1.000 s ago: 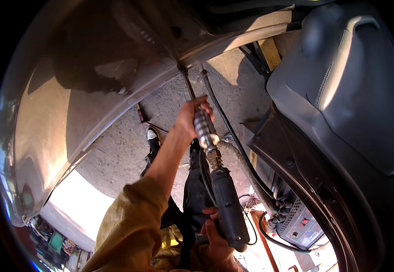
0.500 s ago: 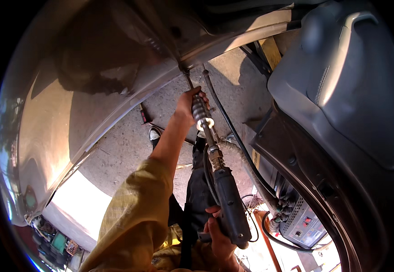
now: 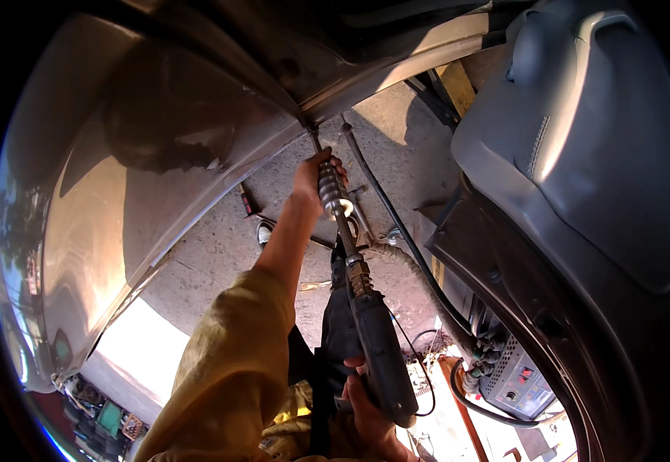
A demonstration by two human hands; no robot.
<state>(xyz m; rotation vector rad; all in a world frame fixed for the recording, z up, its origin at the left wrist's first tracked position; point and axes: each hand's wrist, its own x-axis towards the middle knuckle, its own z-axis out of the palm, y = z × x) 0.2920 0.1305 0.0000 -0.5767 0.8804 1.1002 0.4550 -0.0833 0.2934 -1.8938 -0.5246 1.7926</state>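
I hold a slide-hammer dent puller (image 3: 382, 354) with a black pistol-shaped body and a long metal rod. My left hand (image 3: 312, 183) is closed round its ribbed sliding weight (image 3: 330, 185), near the far end of the rod. The rod's tip meets the lower edge of a shiny dark car body panel (image 3: 88, 223); the exact contact is too small to make out. My right hand (image 3: 369, 412) grips the handle under the rear of the black body, its fingers partly hidden by the tool. A thin black cable loops beside the body.
An open car door (image 3: 581, 162) with grey trim curves along the right. Below it stands a grey control box (image 3: 516, 385) with thick cables. A black hose (image 3: 385, 200) runs from it toward the panel. A red-and-black tool (image 3: 248, 202) lies on the concrete floor near my shoe (image 3: 264, 232).
The dent puller and both hands have shifted slightly left, with the rod tip still at the panel's edge. Both hands keep their grip, and the view has moved a little.
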